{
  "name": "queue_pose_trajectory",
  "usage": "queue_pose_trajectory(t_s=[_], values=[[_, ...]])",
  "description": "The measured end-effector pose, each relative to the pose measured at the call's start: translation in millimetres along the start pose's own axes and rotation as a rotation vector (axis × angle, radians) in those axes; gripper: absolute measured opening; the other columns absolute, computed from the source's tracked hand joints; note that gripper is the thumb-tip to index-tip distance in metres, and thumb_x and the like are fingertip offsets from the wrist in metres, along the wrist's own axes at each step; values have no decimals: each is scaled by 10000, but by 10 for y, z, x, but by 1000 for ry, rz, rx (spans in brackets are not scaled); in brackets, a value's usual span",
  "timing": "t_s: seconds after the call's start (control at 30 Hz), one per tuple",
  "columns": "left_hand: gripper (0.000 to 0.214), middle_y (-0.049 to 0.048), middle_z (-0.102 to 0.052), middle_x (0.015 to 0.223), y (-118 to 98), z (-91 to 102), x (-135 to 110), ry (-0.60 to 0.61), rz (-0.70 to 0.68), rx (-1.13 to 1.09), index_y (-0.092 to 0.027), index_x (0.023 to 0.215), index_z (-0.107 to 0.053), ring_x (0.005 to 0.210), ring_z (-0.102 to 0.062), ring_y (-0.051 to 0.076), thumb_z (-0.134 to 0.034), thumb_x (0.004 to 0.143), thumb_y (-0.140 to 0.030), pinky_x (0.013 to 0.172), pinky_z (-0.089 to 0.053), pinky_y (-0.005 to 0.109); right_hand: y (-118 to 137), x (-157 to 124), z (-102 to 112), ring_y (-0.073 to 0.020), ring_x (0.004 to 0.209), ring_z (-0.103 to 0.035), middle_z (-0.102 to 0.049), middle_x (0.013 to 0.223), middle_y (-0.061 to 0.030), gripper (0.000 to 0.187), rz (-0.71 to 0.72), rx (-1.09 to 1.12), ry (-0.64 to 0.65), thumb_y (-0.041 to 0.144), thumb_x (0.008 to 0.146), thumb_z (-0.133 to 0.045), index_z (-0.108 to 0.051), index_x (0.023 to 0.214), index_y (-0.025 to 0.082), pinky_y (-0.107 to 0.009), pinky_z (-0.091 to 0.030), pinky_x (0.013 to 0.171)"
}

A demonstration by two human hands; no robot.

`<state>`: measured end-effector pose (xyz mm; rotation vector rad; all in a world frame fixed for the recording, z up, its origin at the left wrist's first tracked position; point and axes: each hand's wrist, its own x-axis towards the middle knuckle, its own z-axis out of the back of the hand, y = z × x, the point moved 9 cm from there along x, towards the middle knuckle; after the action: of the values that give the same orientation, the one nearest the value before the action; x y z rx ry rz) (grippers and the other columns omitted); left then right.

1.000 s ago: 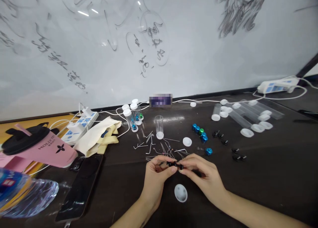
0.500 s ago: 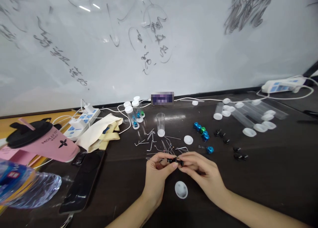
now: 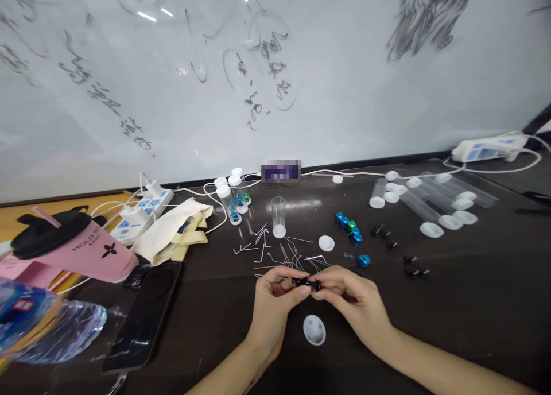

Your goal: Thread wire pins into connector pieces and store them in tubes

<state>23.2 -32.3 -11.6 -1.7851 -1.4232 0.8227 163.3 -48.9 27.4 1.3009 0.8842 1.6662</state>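
Observation:
My left hand (image 3: 275,303) and my right hand (image 3: 355,303) meet above the dark table, each pinching one end of a small black spindle-shaped part (image 3: 306,282). The part lies roughly level, with wider ends and a narrow middle; my fingertips hide some of it. Just below is a white round cap (image 3: 314,330), its hollow side up. Thin bent metal wires (image 3: 293,257) lie scattered beyond my fingers. Another white cap (image 3: 326,243) and a blue metallic part (image 3: 364,260) are past my right hand. Farther off stands a clear tube (image 3: 279,214) on a white base.
Blue and green parts (image 3: 349,225) and small black parts (image 3: 413,268) lie to the right, before clear tubes with white caps (image 3: 431,229). Capped tubes (image 3: 230,202) stand back left. At left are a phone (image 3: 144,320), a pink cup (image 3: 101,243), a plastic bottle (image 3: 51,326) and a power strip (image 3: 142,214).
The black part has shifted slightly right and down, and more of it shows between my fingertips. Both hands keep their pinch; the things on the table look unmoved.

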Motion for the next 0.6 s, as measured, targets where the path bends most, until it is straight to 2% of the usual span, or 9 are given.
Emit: queue_pose_trajectory(t_s=[0.37, 0.6], values=[[194, 39, -768, 848, -58, -34, -16, 24, -27, 52, -176, 815, -725, 798, -715, 170, -820, 659, -109, 760, -554, 267, -39, 3, -4, -146, 627, -716, -709, 758, -7, 68, -58, 44, 21, 205, 864, -667, -701, 923, 214, -225, -571, 602], [198, 37, -773, 849, -82, -43, -29, 22, -43, 83, -181, 821, -730, 786, -719, 162, -819, 661, -107, 752, -557, 252, -85, -22, -44, -140, 622, -732, -743, 693, 16, 73, -139, 115, 50, 213, 889, -642, -628, 960, 224, -217, -588, 625]])
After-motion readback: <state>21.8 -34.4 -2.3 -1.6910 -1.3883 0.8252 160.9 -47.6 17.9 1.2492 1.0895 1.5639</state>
